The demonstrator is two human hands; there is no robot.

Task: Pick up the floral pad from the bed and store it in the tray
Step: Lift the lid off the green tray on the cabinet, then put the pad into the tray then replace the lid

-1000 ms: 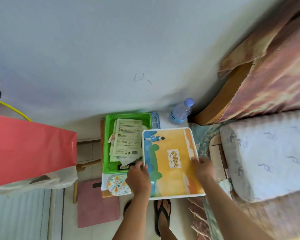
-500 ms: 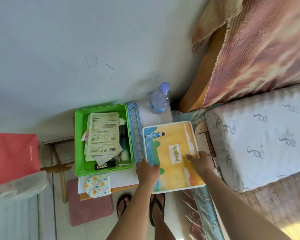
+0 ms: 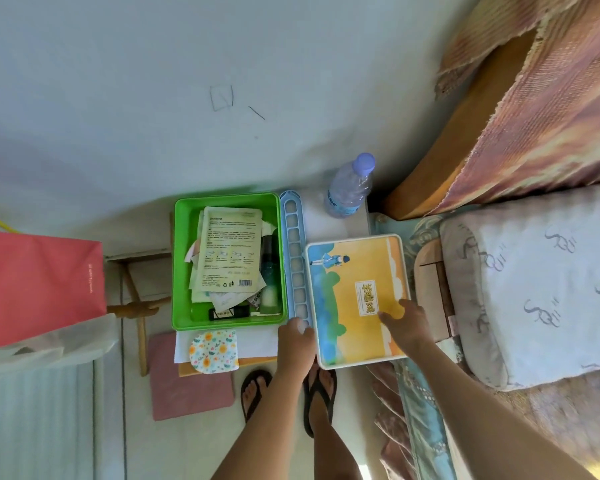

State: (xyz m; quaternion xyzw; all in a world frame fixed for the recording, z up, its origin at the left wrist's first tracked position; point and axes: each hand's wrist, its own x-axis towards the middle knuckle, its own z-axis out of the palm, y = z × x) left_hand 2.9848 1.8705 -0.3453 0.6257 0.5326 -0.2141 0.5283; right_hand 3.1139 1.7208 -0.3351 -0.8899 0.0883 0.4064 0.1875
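The floral pad (image 3: 213,351), round-cornered with yellow flowers, lies on white paper just in front of the green tray (image 3: 178,265). That tray holds paper sachets and small bottles. To its right sits a flat yellow-and-blue box (image 3: 340,306). My left hand (image 3: 295,337) grips the box's near left edge. My right hand (image 3: 404,323) lies on its top near the right edge. Neither hand touches the floral pad, which is about a hand's width left of my left hand.
A pale blue slotted strip (image 3: 293,254) lies between tray and box. A water bottle (image 3: 349,188) stands behind the box by the wall. The bed with a white pillow (image 3: 541,271) is to the right, a red bag (image 3: 39,285) to the left. A pink mat (image 3: 187,393) lies on the floor.
Both hands slid the yellow-and-blue box to the right, off the green tray, uncovering the blue strip. My right hand moved from the box's edge onto its top.
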